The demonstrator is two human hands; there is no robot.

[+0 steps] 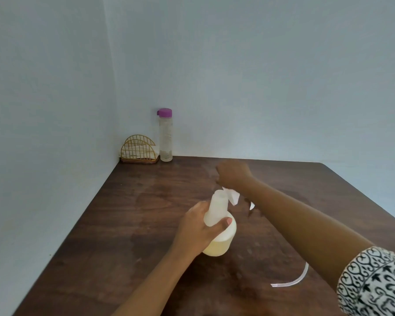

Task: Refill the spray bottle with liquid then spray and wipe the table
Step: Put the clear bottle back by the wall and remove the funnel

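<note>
A white spray bottle [221, 233] with pale yellow liquid in its lower part stands near the middle of the brown table [128, 201]. Its neck is uncapped. My left hand [196, 229] grips the neck, thumb across the front. Just beyond the bottle's mouth my right hand [234, 174] reaches out with curled fingers, holding a white piece that looks like the spray head [232, 196]; my forearm hides much of it. A clear dip tube [292, 279] curves over the table at the lower right, its upper end hidden behind my right arm.
A tall clear bottle with a purple cap [166, 135] stands in the far left corner against the wall. Next to it is a gold wire holder [139, 149] with white napkins. Walls close off the table's left and far sides.
</note>
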